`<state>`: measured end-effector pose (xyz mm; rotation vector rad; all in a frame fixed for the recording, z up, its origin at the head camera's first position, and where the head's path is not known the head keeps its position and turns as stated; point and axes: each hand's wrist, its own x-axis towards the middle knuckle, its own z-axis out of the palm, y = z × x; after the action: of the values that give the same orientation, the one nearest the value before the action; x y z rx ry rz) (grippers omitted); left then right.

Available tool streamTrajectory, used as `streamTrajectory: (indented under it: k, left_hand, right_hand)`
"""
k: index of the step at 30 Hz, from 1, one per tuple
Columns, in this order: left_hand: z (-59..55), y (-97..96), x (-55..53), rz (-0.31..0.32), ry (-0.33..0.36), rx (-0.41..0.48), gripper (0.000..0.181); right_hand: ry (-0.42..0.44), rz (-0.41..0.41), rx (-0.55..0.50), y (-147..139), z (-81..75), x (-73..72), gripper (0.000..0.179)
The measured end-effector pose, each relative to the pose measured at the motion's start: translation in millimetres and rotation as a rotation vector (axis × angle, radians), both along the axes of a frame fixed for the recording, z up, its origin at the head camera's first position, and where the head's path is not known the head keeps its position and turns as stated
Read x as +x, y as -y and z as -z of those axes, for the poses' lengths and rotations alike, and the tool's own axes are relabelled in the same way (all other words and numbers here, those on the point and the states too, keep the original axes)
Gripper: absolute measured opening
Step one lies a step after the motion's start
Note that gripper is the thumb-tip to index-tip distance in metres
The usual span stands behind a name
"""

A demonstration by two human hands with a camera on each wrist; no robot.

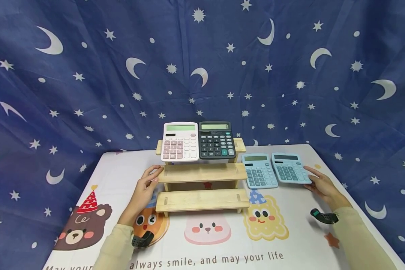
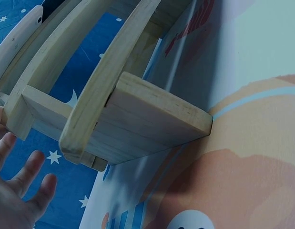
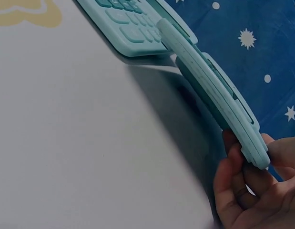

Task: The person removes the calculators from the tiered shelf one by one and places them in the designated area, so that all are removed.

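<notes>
A tiered wooden stand (image 1: 202, 200) sits mid-table. On its top step a white-and-pink calculator (image 1: 180, 142) and a black calculator (image 1: 217, 140) lean side by side. My left hand (image 1: 142, 193) is at the left end of the middle step; in the left wrist view several fingers (image 2: 35, 193) are spread beside the wood. To the stand's right, a light blue calculator (image 1: 260, 172) lies on the table. My right hand (image 1: 324, 187) pinches the right edge of a second light blue calculator (image 1: 291, 168), which tilts up from the table in the right wrist view.
The white tablecloth (image 1: 310, 251) carries cartoon prints and lettering. Behind the table hangs a dark blue curtain (image 1: 222, 63) with moons and stars. The stand's two lower steps (image 1: 202, 172) hold no calculators. Black bands (image 1: 324, 217) show near both cuffs.
</notes>
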<state>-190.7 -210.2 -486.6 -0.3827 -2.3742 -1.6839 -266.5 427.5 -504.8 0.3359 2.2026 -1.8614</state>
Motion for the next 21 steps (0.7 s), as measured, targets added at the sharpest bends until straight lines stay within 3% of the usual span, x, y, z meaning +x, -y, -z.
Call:
streamTrajectory:
  k: [8,14,21]
  left_hand:
    - [0.3,-0.2,0.1,0.0,0.008,0.008,0.041]
    - [1.7,0.7,0.1,0.0,0.003,0.004,0.041]
    - [1.1,-0.2,-0.5,0.004,-0.003,0.005,0.041]
  right_hand:
    - [0.013,-0.01,0.031,1.9,2.4,-1.3,0.055]
    - [-0.003,0.052,0.051,9.9,0.5,2.4,0.056]
    - [0.015,0.135,0.153,16.3,-0.5,2.1,0.058]
